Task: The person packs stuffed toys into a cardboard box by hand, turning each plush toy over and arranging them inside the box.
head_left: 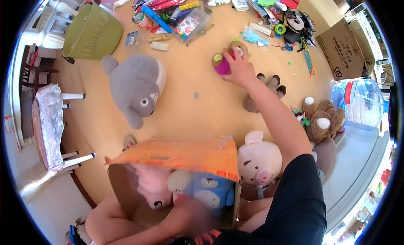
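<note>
Out on the floor, my right hand [240,67] has its fingers closed round a small brown plush toy [221,68] with magenta and green parts. Just below that hand lies a brown-grey plush toy [251,102] with dark feet. My left hand [193,215], smeared by motion, is at the mouth of an open cardboard box [189,154] with an orange flap; its fingers cannot be made out. Inside the box are a pink plush toy [152,186], a cream plush [180,180] and a blue plush bear [210,192]. They sit close beyond my left hand.
A big grey plush [136,85] lies left of centre. Beside the box rests a pink plush pig [260,160]; a brown plush [324,118] and a water jug [360,104] are farther right. A green basket [94,32], several small items and a carton [343,49] stand behind.
</note>
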{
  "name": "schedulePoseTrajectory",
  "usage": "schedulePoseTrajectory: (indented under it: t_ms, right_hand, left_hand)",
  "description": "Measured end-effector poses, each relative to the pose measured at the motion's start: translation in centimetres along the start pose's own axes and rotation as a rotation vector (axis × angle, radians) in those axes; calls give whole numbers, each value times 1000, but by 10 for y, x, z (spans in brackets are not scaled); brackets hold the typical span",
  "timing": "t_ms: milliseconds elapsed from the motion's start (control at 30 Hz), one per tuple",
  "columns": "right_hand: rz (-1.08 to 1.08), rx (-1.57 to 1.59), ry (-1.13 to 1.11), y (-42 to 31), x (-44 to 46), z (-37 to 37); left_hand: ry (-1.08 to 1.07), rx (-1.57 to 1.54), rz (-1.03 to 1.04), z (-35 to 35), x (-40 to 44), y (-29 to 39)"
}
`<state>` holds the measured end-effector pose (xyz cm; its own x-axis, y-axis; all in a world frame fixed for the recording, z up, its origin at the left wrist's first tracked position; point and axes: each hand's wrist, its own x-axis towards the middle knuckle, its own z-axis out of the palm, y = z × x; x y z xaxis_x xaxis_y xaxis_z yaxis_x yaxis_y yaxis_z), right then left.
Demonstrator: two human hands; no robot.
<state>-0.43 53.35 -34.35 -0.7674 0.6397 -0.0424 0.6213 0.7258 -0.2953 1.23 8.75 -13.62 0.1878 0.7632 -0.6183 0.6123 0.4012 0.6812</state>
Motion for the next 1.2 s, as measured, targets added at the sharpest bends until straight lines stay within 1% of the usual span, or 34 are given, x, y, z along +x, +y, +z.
schedulePoseTrajectory:
  t_ms: [100, 133, 233, 267, 367, 433, 467, 533, 567, 600, 633, 700, 733, 833, 900, 933, 967, 1033, 1100, 1133, 1167, 1200]
  right_hand:
    - [51, -8, -140, 18, -2, 26]
    - [-12, -144, -39, 25, -5, 37]
    - [-80, -251, 41, 35, -11, 55]
    - [-111, -268, 23, 39, -15, 55]
    - [-135, -90, 46, 42, -38, 20]
    - [-227, -52, 136, 46, -77, -10]
    - [-265, -36, 173, 53, -100, -19]
    - [-424, -22, 80, 77, -147, -6]
    - [-505, -12, 40, 85, -168, 4]
    - [-598, 8, 92, 89, -180, 10]
    - [-605, 20, 33, 89, -183, 17]
    - [-618, 43, -80, 81, -185, 28]
    - [-600, 1, -75, 74, -175, 18]
    - [-447, -48, -118, 56, -154, -24]
    - [-229, -94, -116, 32, -143, -73]
    - [-116, -55, -79, 13, -143, -111]
    - [-1, -14, -43, -8, -147, -151]
    - [159, 38, 13, -40, -161, -212]
    - [123, 54, 248, -60, -196, -247]
    - [142, 104, 241, -75, -216, -266]
    - [167, 158, 231, -90, -239, -281]
    - [154, 128, 205, -98, -261, -285]
  left_hand:
    - [107, -213, -173, -4, 7, 14]
    - [123, -174, -146, -15, 10, 22]
    - [93, -158, -209, -13, 10, 24]
    - [106, -143, -191, -10, 11, 22]
    - [120, -115, -162, -4, 7, 16]
    - [90, -122, -164, -2, 3, 15]
    - [110, -110, -148, -1, 1, 16]
    - [137, -85, -112, -1, -3, 19]
    - [116, -79, -125, -1, -6, 21]
    - [110, -73, -139, 1, -8, 24]
    - [114, -65, -152, 3, -9, 26]
    - [107, 17, -87, 12, -13, 23]
    - [99, 52, -56, 18, -18, 22]
    - [91, 231, 228, 15, -31, 19]
    - [85, 265, 177, 7, -38, 34]
    - [85, 275, 149, 3, -43, 43]
    - [86, 382, 152, 5, -51, 41]
    - [205, 564, 243, 3, -62, 47]
    - [284, 565, 454, -1, -76, 53]
    - [370, 483, 517, -1, -84, 59]
    - [490, 312, 563, -7, -91, 78]
    - [548, 260, 618, -15, -100, 90]
